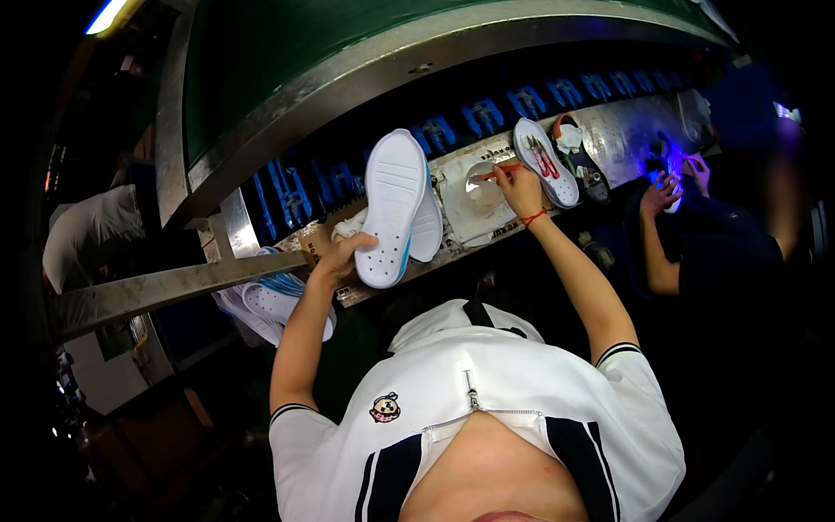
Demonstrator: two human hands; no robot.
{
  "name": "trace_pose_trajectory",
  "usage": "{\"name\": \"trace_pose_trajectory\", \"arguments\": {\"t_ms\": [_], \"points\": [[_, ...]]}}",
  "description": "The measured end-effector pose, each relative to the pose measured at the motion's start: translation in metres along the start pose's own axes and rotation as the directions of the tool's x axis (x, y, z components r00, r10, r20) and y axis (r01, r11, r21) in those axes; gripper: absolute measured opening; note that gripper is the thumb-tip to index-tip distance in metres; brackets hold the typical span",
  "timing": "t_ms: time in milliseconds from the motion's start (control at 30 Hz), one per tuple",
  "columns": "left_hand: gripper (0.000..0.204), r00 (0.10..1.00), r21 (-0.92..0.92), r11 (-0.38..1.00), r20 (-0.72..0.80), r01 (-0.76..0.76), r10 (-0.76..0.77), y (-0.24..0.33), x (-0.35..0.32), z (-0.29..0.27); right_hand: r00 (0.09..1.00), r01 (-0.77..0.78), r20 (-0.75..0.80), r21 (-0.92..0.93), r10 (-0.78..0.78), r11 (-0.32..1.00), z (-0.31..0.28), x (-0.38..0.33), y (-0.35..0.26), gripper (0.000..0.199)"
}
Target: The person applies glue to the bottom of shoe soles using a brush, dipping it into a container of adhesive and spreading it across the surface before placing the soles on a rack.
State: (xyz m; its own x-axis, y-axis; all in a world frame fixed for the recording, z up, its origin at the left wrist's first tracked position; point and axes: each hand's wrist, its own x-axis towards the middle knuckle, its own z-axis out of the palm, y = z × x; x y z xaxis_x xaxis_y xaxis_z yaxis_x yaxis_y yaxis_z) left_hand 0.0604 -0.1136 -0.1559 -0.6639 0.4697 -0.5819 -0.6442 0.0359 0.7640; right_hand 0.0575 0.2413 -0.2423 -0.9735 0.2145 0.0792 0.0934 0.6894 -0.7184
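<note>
My left hand [348, 254] is closed on the heel end of a white shoe sole [396, 204], its thumb on the face dotted with small holes. Blue colour runs along one edge of that sole. A second white sole [427, 228] shows partly behind it. In my right hand [524, 193] is a thin red stick-like tool [489, 176], pinched between the fingers. Its tip reaches over a round pale dish [487, 198], too blurred to tell the contents. Under the dish lies a white sheet [465, 224].
Right of my hand, a white sole [561, 184] holds red-handled snips [541, 157], beside a dark orange-rimmed sole [591, 178]. Blue racks [483, 116] line the back. A metal frame [187, 289] crosses left, above more white soles [265, 300]. Another person's hands [665, 193] work under violet light.
</note>
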Motion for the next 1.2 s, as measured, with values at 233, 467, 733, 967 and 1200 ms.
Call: {"name": "trace_pose_trajectory", "arguments": {"t_ms": [233, 467, 733, 967, 1200], "points": [[0.059, 0.961, -0.648, 0.757, 0.254, 0.087, 0.108, -0.054, 0.029, 0.029, 0.983, -0.185, 0.02, 0.125, 0.184, 0.975, -0.001, -0.011, 0.022, 0.03], [0.051, 0.994, -0.546, 0.835, 0.11, 0.067, -0.008, -0.047, 0.044, 0.055, 0.862, -0.498, 0.351, 0.718, 0.365, 0.486, -0.058, -0.006, -0.003, 0.023], [0.053, 0.993, -0.468, 0.883, 0.113, 0.041, 0.014, -0.029, 0.047, 0.089, 0.986, -0.041, 0.152, 0.637, -0.073, 0.77, -0.067, 0.006, -0.066, 0.021], [0.055, 0.993, -0.458, 0.888, 0.082, -0.036, 0.082, -0.022, 0.045, 0.094, 0.961, 0.107, 0.17, 0.492, -0.216, 0.864, -0.077, -0.004, -0.084, 0.019], [0.058, 0.995, -0.385, 0.922, 0.059, -0.048, 0.076, -0.02, 0.04, 0.1, 0.976, 0.078, 0.136, 0.507, -0.17, 0.858, -0.079, 0.002, -0.086, 0.019]]}}
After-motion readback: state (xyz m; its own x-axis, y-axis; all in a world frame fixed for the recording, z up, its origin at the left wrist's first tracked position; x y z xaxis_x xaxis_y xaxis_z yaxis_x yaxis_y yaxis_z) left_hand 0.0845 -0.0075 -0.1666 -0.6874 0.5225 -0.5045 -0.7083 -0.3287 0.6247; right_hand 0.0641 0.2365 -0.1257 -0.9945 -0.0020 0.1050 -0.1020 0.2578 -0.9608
